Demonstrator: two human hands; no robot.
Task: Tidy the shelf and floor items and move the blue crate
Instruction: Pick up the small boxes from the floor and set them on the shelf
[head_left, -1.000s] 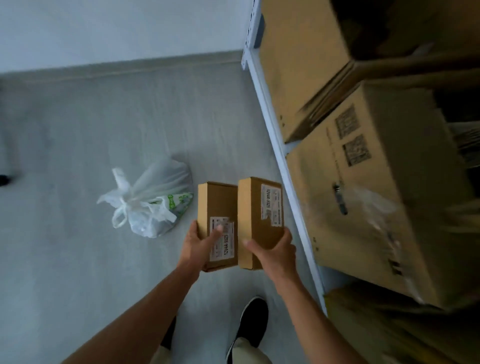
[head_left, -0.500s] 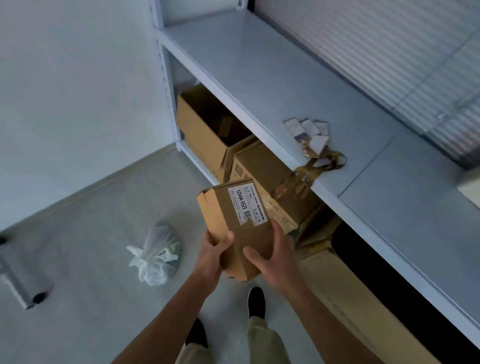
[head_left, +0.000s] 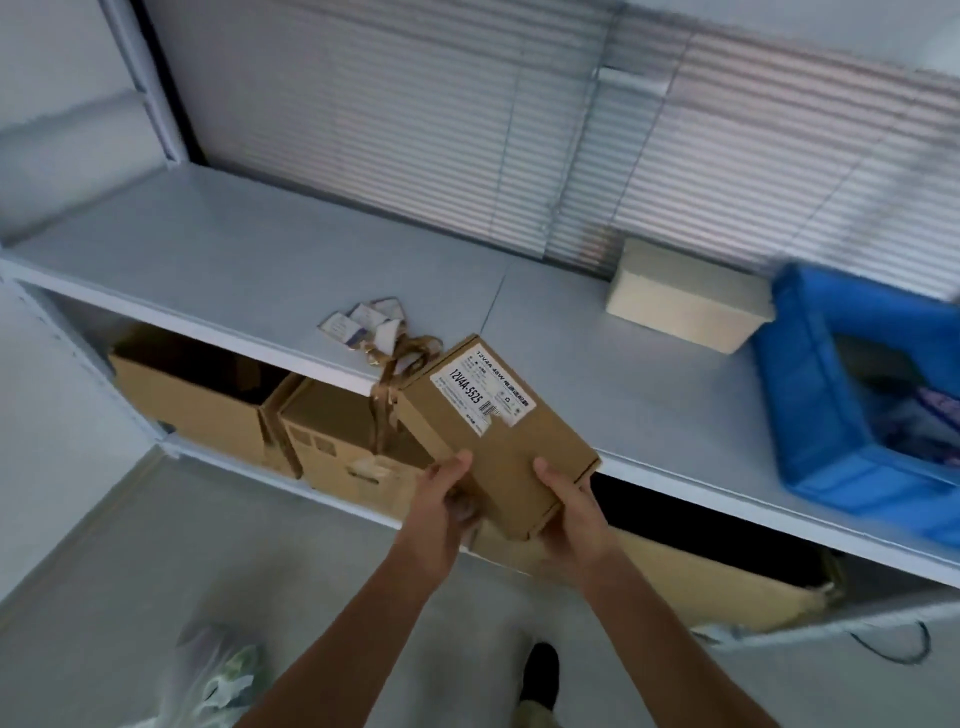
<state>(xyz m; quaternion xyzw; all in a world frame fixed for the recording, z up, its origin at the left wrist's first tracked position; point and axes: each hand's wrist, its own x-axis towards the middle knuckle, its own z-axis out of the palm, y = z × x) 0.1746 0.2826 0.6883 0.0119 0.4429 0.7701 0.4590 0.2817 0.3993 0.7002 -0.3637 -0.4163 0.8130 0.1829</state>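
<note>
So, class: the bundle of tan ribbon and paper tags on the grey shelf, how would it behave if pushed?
The bundle of tan ribbon and paper tags probably drags floppily, as its loops hang over the grey shelf edge. The tags look loose, so they would likely scatter.

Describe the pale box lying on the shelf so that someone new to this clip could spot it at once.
Start at the long grey shelf in front of the window blinds. Toward its right end sits a blue crate; the pale box lies just left of it, by the blinds. It is cream and unlabelled, unlike the brown labelled box held in the hands.
</note>
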